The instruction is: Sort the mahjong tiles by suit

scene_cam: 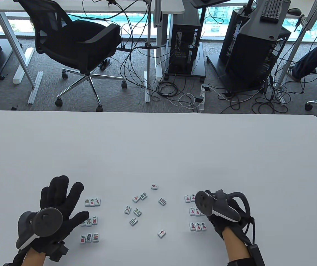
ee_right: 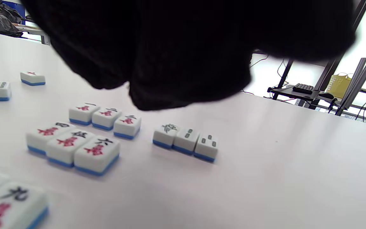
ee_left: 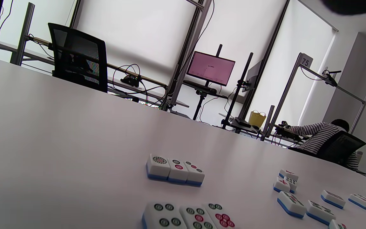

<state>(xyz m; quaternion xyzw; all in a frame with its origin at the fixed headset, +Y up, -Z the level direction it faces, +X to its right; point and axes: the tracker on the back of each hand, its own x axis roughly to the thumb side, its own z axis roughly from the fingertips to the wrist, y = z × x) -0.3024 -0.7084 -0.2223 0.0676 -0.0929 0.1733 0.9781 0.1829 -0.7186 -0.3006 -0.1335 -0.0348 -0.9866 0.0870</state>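
Currently, left hand (scene_cam: 57,213): fingers (scene_cam: 64,188) spread flat, beside circle tiles (scene_cam: 92,202).
Right hand (scene_cam: 219,213): over character tiles (scene_cam: 197,226); grip unclear.
Loose tiles (scene_cam: 137,212): scattered mid-desk (scene_cam: 158,144).
Bamboo row (ee_right: 185,141): beside character rows.

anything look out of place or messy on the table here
Yes: the loose tiles mid-table lie scattered at odd angles, unlike the neat rows of dot tiles on the left and character tiles on the right. Nothing looks damaged.
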